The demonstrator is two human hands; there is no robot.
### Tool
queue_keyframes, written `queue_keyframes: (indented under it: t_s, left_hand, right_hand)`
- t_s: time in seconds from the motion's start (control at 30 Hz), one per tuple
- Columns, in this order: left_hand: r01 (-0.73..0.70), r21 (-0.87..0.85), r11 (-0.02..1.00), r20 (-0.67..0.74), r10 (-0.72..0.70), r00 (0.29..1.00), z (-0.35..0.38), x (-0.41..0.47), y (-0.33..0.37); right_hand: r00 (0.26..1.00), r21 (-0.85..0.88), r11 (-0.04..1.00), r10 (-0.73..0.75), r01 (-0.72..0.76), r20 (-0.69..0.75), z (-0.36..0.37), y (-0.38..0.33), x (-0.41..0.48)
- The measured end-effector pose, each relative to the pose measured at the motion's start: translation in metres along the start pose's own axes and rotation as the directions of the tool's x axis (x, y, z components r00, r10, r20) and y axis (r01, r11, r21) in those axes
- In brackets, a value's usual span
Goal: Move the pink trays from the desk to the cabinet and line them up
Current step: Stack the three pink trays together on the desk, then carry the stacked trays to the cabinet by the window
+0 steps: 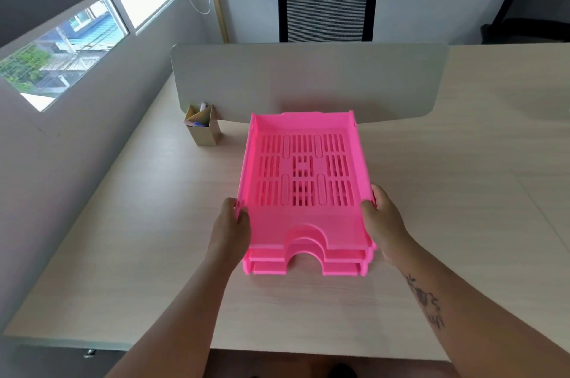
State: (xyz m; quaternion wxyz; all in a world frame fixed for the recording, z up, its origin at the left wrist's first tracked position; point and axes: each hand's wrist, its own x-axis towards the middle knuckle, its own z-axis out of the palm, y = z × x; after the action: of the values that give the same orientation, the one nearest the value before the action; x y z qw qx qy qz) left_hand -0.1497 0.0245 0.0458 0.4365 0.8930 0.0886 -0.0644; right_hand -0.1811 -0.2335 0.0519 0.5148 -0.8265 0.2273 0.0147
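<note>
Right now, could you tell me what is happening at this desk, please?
A person grips a stack of slotted pink plastic trays, the left hand and right hand each clasping a side wall. The stack is on or barely above the pale wooden desk. A small cardboard pen holder stands by the grey divider panel. No cabinet is visible.

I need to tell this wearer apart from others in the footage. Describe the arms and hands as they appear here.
Both forearms are bare, with no sleeves in view. The left hand and right hand show no gloves, rings, watch or bracelets. The right forearm carries a dark tattoo along its outer side, a flower-like shape with trailing lines or lettering too small to read. The left forearm shows no markings.
</note>
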Motion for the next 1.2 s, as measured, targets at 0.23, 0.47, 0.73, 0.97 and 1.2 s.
queue_keyframes:
  t_s: [0.23,0.47,0.73,0.97,1.2]
  left_hand:
    - [0.063,-0.201,0.978,0.041,-0.056,0.998,0.001,-0.008,-0.013]
    - [0.167,-0.424,0.890,0.174,-0.101,0.980,0.014,-0.018,-0.048]
    - [0.328,-0.541,0.774,0.342,-0.154,0.927,0.034,-0.007,-0.066]
    - [0.218,-0.622,0.752,0.253,-0.070,0.965,0.006,0.016,-0.035]
    - [0.287,-0.622,0.728,0.236,-0.175,0.956,0.002,0.011,-0.017]
  right_hand:
    - [0.999,0.073,0.997,0.031,-0.028,-0.037,0.007,0.013,-0.011]
    - [0.991,0.246,0.962,0.129,-0.116,-0.037,0.019,0.044,-0.026]
    - [0.955,0.428,0.854,0.272,-0.297,0.121,0.036,0.064,-0.021]
    - [0.982,0.512,0.839,0.179,-0.185,0.061,0.029,0.037,-0.012]
    - [0.981,0.524,0.831,0.187,-0.188,0.056,0.028,0.029,-0.011]
